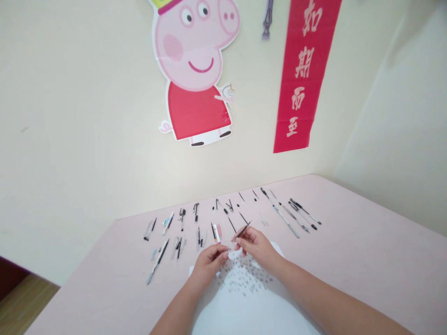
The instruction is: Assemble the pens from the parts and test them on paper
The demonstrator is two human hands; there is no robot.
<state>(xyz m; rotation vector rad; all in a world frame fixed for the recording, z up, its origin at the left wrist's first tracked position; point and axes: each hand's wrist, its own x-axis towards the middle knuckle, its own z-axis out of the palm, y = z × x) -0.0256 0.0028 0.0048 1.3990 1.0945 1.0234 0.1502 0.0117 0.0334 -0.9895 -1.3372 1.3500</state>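
My right hand [257,245] is closed in a pinch around a slim dark pointed stick [244,229], its tip slanting up and to the right. I cannot make out whether it is a pen part or tweezers. Just left of it, my left hand [210,261] has thumb and fingers pressed together; a small pale bit may be between them, too small to name. The hands are close together over white material [240,311] with many dark specks near its top. Beyond the fingers lie a black thin rod [230,222] and a white-and-pink pen [217,234].
Disassembled pens and parts lie in small groups across the pale pink table [94,279]. Longer pens [286,221] are at the right, and a grey-and-black pen [158,261] is at the left. A wall behind carries a pig cutout [199,111] and a red banner [296,111].
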